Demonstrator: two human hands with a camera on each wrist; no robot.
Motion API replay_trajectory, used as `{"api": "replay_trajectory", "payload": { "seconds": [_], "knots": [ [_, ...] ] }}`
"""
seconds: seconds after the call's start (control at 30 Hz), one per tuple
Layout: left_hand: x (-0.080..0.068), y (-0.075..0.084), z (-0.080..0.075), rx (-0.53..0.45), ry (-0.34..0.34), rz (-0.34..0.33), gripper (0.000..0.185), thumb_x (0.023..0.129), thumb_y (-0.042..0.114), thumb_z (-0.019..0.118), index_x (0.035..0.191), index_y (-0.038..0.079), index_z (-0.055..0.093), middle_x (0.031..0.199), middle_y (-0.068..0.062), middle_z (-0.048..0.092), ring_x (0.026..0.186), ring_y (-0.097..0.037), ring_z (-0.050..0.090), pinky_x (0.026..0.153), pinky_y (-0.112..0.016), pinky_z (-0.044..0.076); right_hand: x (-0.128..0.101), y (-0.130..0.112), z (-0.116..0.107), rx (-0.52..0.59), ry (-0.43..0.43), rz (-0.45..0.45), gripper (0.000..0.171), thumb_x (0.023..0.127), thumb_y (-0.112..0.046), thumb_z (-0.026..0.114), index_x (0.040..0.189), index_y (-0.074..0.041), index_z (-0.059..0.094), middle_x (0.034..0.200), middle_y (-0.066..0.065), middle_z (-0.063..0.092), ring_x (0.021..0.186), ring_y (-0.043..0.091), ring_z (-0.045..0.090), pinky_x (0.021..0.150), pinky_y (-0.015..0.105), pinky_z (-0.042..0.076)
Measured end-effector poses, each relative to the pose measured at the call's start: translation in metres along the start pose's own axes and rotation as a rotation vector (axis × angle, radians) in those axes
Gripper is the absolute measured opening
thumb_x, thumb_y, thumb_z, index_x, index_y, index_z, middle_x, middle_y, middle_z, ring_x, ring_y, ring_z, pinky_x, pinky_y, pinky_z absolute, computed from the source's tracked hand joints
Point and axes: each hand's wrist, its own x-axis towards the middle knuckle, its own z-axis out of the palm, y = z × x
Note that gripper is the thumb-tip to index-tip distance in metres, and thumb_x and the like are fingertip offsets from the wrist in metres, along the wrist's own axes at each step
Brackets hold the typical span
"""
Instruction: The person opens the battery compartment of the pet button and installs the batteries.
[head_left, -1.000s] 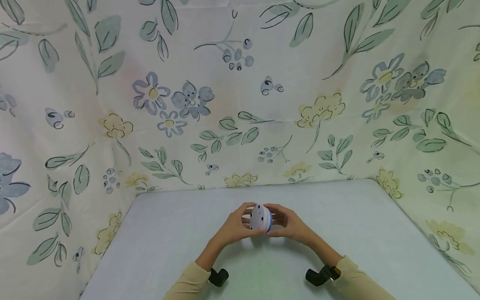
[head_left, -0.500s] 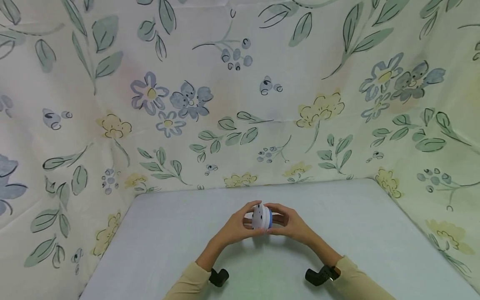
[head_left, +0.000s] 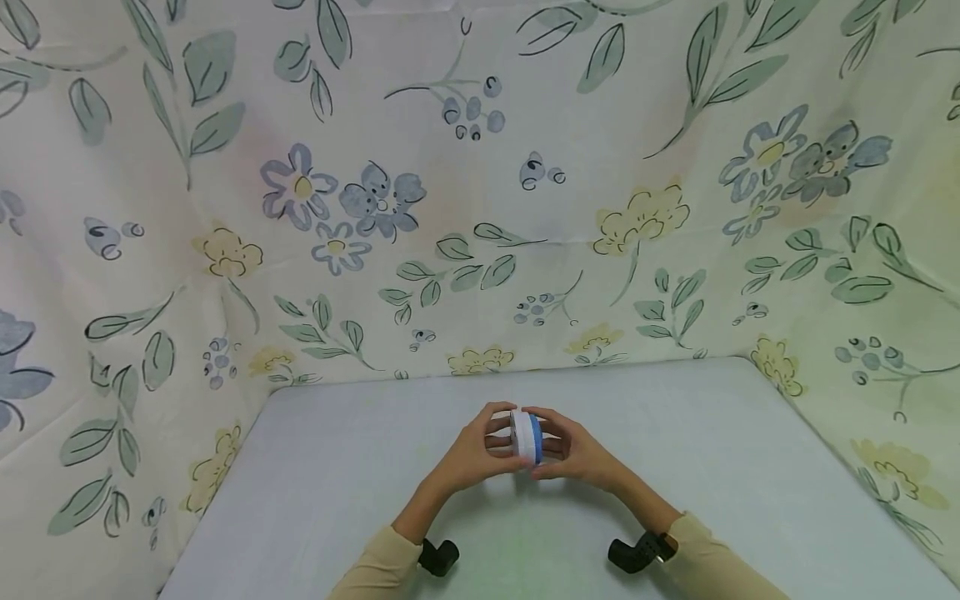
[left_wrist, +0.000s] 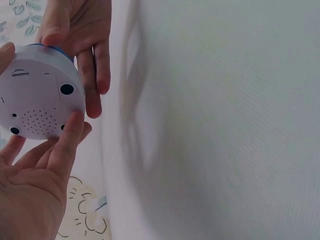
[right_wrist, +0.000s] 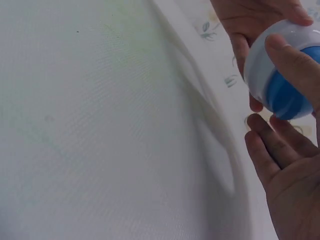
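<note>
A round white-and-blue device (head_left: 527,437) is held up between both hands, edge-on in the head view. The left hand (head_left: 468,450) grips its white side, thumb and fingertips on the rim. In the left wrist view its flat white base (left_wrist: 37,97) shows dark round feet, a patch of small holes and a slot. The right hand (head_left: 588,452) holds it from the blue side. In the right wrist view the right thumb (right_wrist: 295,60) lies across the white rim beside the blue part (right_wrist: 286,97), while other right fingers stretch out below. What kind of device it is cannot be told.
A white-covered table (head_left: 360,467) spreads under the hands. Behind and at the sides hangs a floral cloth (head_left: 450,317). Each wrist wears a black camera, one on the left (head_left: 438,557) and one on the right (head_left: 637,552).
The device has turned: its dotted base faced the head camera more a second ago, and now its rim and blue side show. Both hands stay in nearly the same place.
</note>
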Motion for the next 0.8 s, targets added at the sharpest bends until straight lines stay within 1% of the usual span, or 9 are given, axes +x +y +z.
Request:
{"api": "replay_trajectory", "payload": {
  "seconds": [0.13, 0.23, 0.4, 0.57, 0.67, 0.8],
  "knots": [
    [0.0007, -0.0003, -0.0004, -0.063, -0.004, -0.015, 0.075, 0.088, 0.014, 0.083, 0.148, 0.011, 0.038, 0.145, -0.019, 0.050, 0.120, -0.031, 0.062, 0.092, -0.036, 0.054, 0.0020, -0.0006, 0.0024, -0.006, 0.010, 0.000, 0.087, 0.084, 0.000, 0.083, 0.156, -0.009, 0.034, 0.148, 0.019, 0.044, 0.130, 0.040, 0.050, 0.101, 0.042, 0.048],
    [0.0006, 0.0001, -0.0012, -0.067, -0.003, -0.018, 0.075, 0.088, 0.014, 0.083, 0.148, 0.011, 0.038, 0.147, -0.019, 0.049, 0.122, -0.030, 0.060, 0.094, -0.037, 0.053, 0.0029, -0.0020, 0.0034, -0.006, 0.014, -0.001, 0.084, 0.085, 0.000, 0.082, 0.155, -0.009, 0.035, 0.146, 0.020, 0.045, 0.128, 0.039, 0.052, 0.101, 0.041, 0.048],
    [-0.0004, 0.0008, -0.0028, 0.002, 0.013, 0.008, 0.075, 0.086, 0.016, 0.085, 0.148, 0.011, 0.043, 0.148, -0.014, 0.048, 0.124, -0.028, 0.059, 0.096, -0.039, 0.052, 0.0022, -0.0036, 0.0031, -0.021, 0.025, 0.001, 0.083, 0.085, -0.001, 0.083, 0.154, -0.010, 0.038, 0.142, 0.021, 0.048, 0.120, 0.038, 0.057, 0.098, 0.040, 0.050],
    [-0.0026, 0.0003, -0.0055, 0.087, 0.039, 0.030, 0.074, 0.084, 0.021, 0.087, 0.147, 0.012, 0.048, 0.147, -0.010, 0.049, 0.121, -0.026, 0.061, 0.094, -0.038, 0.053, 0.0023, -0.0037, 0.0018, -0.077, 0.050, -0.005, 0.083, 0.083, -0.002, 0.084, 0.153, -0.011, 0.040, 0.138, 0.018, 0.051, 0.112, 0.037, 0.060, 0.095, 0.039, 0.053],
    [-0.0035, -0.0006, -0.0071, 0.127, 0.048, 0.036, 0.074, 0.084, 0.022, 0.087, 0.146, 0.012, 0.049, 0.146, -0.008, 0.051, 0.120, -0.026, 0.061, 0.094, -0.038, 0.053, 0.0023, -0.0038, 0.0013, -0.109, 0.058, -0.013, 0.083, 0.082, -0.004, 0.085, 0.152, -0.012, 0.041, 0.135, 0.017, 0.053, 0.110, 0.036, 0.060, 0.093, 0.039, 0.054],
    [-0.0050, -0.0030, -0.0086, 0.169, 0.065, 0.037, 0.074, 0.082, 0.024, 0.089, 0.145, 0.011, 0.051, 0.144, -0.006, 0.053, 0.118, -0.025, 0.062, 0.092, -0.036, 0.054, 0.0019, -0.0043, 0.0011, -0.144, 0.061, -0.016, 0.083, 0.082, -0.006, 0.086, 0.153, -0.012, 0.042, 0.136, 0.015, 0.052, 0.112, 0.035, 0.059, 0.094, 0.039, 0.053]
  ]
}}
